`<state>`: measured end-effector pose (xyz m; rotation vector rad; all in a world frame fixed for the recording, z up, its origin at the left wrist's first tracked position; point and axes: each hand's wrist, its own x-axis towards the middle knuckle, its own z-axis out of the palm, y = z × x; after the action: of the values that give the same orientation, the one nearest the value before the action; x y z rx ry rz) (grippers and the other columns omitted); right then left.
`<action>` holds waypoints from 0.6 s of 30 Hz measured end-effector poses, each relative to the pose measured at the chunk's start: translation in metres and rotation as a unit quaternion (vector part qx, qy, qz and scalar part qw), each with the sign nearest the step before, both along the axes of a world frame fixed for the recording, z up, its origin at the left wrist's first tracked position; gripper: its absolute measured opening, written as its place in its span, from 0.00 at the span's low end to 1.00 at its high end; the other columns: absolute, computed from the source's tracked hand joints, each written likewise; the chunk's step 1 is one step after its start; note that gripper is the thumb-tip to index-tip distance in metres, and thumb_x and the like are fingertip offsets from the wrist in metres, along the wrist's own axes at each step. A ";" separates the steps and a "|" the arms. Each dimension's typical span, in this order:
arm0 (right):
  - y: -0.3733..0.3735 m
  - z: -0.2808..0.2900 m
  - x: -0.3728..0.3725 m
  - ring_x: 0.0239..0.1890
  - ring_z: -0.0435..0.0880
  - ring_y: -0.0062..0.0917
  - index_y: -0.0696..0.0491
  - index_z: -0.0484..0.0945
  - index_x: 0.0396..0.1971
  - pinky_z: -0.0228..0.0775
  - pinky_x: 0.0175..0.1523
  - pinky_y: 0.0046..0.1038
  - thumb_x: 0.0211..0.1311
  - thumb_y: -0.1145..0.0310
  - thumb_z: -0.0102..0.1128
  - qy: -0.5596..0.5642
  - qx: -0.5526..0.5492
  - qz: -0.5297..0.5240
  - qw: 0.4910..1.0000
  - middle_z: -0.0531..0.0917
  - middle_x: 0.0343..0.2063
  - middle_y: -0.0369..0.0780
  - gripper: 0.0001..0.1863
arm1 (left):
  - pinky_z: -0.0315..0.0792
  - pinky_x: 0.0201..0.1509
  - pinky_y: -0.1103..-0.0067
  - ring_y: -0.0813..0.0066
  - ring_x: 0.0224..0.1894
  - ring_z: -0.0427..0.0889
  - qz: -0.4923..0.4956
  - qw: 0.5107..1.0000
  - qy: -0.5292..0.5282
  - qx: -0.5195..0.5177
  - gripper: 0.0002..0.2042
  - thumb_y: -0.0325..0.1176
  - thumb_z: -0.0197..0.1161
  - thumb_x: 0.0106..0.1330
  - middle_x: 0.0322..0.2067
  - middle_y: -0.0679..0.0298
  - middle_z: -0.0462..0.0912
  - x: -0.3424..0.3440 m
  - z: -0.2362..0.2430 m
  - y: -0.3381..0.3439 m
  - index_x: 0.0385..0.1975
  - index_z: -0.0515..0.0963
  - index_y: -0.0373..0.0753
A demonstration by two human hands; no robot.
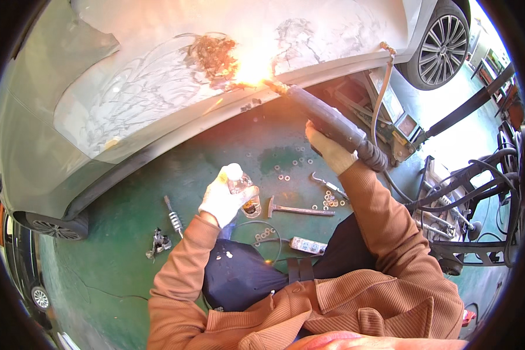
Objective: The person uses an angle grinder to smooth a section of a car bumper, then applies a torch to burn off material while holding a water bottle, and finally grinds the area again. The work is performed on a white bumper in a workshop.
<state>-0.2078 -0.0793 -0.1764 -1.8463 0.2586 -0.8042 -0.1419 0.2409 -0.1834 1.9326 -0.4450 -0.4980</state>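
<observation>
My gloved right hand (331,150) grips a thick black welding gun (326,114) with a heavy cable. Its tip meets a bright orange-white flare (254,64) at the lower side panel (151,87) of a pale car. A brown scorched patch (213,57) lies left of the flare, and dark swirling scuffs cover the bare grey area. In my gloved left hand (221,195) is a small clear plastic bottle (251,207) with a white top and dark contents low inside. That bottle is held over the floor, apart from the panel.
A hammer (303,210), metal washers (331,202), a hooked tool (328,184) and a power strip (307,245) lie on the green floor. A spring-like tool (175,223) is at left. A floor jack (399,125) and cable-laden cart (458,254) stand right, with a hose (381,96) nearby.
</observation>
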 end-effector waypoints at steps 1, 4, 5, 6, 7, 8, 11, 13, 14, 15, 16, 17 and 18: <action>-0.001 0.005 0.000 0.34 0.84 0.22 0.51 0.84 0.44 0.76 0.40 0.30 0.65 0.64 0.73 0.008 0.015 0.008 1.000 0.83 0.29 0.34 0.12 | 0.81 0.55 0.75 0.76 0.44 0.84 0.000 1.000 -0.018 0.015 0.25 0.34 0.84 0.62 0.42 0.67 0.85 -0.002 0.002 -0.002 0.55 0.77 0.41; -0.010 0.014 0.013 0.32 0.83 0.23 0.51 0.85 0.43 0.74 0.37 0.33 0.68 0.60 0.70 0.190 0.050 -0.030 0.980 0.83 0.27 0.35 0.11 | 0.81 0.54 0.74 0.76 0.43 0.83 -0.008 0.997 -0.075 0.019 0.23 0.32 0.82 0.63 0.41 0.67 0.83 -0.001 0.007 -0.008 0.52 0.76 0.40; -0.015 0.016 0.009 0.32 0.83 0.24 0.50 0.85 0.43 0.74 0.37 0.35 0.70 0.57 0.67 0.252 0.017 -0.046 0.966 0.84 0.28 0.35 0.13 | 0.81 0.54 0.74 0.76 0.43 0.83 -0.015 0.996 -0.093 -0.006 0.22 0.32 0.82 0.63 0.40 0.67 0.83 0.002 0.002 -0.006 0.51 0.76 0.40; -0.010 0.015 0.005 0.33 0.83 0.25 0.50 0.84 0.44 0.74 0.38 0.37 0.70 0.56 0.67 0.156 -0.034 -0.022 0.987 0.84 0.29 0.37 0.13 | 0.80 0.54 0.74 0.76 0.43 0.83 -0.021 0.993 -0.112 -0.030 0.21 0.31 0.82 0.63 0.40 0.67 0.82 0.003 0.000 -0.005 0.50 0.76 0.40; -0.006 0.014 0.001 0.34 0.83 0.26 0.49 0.84 0.46 0.74 0.39 0.38 0.71 0.56 0.67 0.056 -0.092 0.008 0.994 0.85 0.30 0.38 0.13 | 0.80 0.53 0.74 0.76 0.43 0.82 -0.010 0.995 -0.080 -0.052 0.21 0.31 0.81 0.63 0.40 0.67 0.82 0.006 -0.001 -0.006 0.49 0.75 0.40; -0.004 0.013 -0.001 0.34 0.84 0.27 0.49 0.83 0.47 0.75 0.40 0.39 0.71 0.56 0.67 -0.037 -0.152 0.038 0.987 0.85 0.32 0.40 0.14 | 0.80 0.53 0.74 0.76 0.43 0.82 0.001 0.996 -0.048 -0.073 0.20 0.30 0.81 0.63 0.40 0.67 0.82 0.011 -0.002 -0.009 0.48 0.75 0.40; 0.010 0.020 -0.002 0.27 0.78 0.20 0.47 0.83 0.40 0.68 0.33 0.32 0.72 0.58 0.69 0.000 -0.051 -0.019 0.998 0.78 0.24 0.30 0.09 | 0.79 0.51 0.74 0.77 0.44 0.82 0.011 0.993 -0.038 -0.109 0.19 0.27 0.80 0.63 0.40 0.67 0.81 0.024 0.003 -0.013 0.46 0.74 0.40; -0.012 0.007 0.003 0.30 0.80 0.18 0.48 0.85 0.43 0.71 0.35 0.29 0.71 0.62 0.70 0.075 0.088 -0.022 0.993 0.81 0.29 0.30 0.08 | 0.81 0.48 0.74 0.75 0.40 0.83 -0.006 0.988 -0.073 -0.138 0.17 0.22 0.77 0.64 0.39 0.65 0.82 0.041 0.022 -0.013 0.43 0.73 0.40; -0.022 0.004 0.002 0.32 0.81 0.18 0.49 0.85 0.44 0.73 0.37 0.28 0.70 0.64 0.71 0.098 0.161 -0.027 0.982 0.82 0.31 0.30 0.08 | 0.81 0.44 0.73 0.72 0.36 0.84 -0.029 0.976 0.045 -0.212 0.14 0.22 0.74 0.66 0.36 0.65 0.81 0.050 0.037 -0.015 0.40 0.73 0.40; -0.029 0.004 -0.001 0.33 0.82 0.17 0.50 0.86 0.45 0.74 0.38 0.27 0.69 0.66 0.72 0.077 0.222 -0.025 0.972 0.83 0.33 0.30 0.08 | 0.81 0.43 0.73 0.72 0.35 0.84 -0.050 0.983 0.050 -0.172 0.12 0.23 0.73 0.67 0.34 0.65 0.81 0.053 0.065 -0.024 0.40 0.73 0.40; -0.025 0.006 -0.007 0.32 0.81 0.15 0.49 0.87 0.44 0.74 0.37 0.25 0.69 0.67 0.72 -0.008 0.272 -0.022 0.962 0.83 0.33 0.29 0.07 | 0.81 0.42 0.72 0.71 0.34 0.84 -0.070 0.988 0.055 -0.128 0.11 0.23 0.73 0.68 0.33 0.64 0.81 0.057 0.087 -0.030 0.39 0.74 0.40; -0.016 0.022 -0.014 0.32 0.81 0.14 0.49 0.87 0.46 0.74 0.38 0.23 0.70 0.69 0.72 -0.047 0.302 0.015 0.952 0.84 0.35 0.27 0.08 | 0.82 0.42 0.72 0.71 0.33 0.84 -0.071 0.987 0.077 -0.119 0.09 0.27 0.72 0.70 0.31 0.63 0.81 0.068 0.090 -0.030 0.40 0.76 0.40; -0.011 0.032 -0.019 0.32 0.81 0.14 0.49 0.87 0.46 0.74 0.38 0.22 0.69 0.68 0.72 -0.044 0.319 0.017 0.947 0.84 0.35 0.27 0.08 | 0.81 0.44 0.71 0.70 0.35 0.85 -0.067 0.990 0.080 -0.099 0.11 0.32 0.74 0.70 0.34 0.61 0.84 0.073 0.100 -0.039 0.43 0.78 0.36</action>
<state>-0.2269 -0.0907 -0.1446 -1.1993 0.3784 -0.6734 -0.0694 0.2022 -0.0837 1.6661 -0.5032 -0.6660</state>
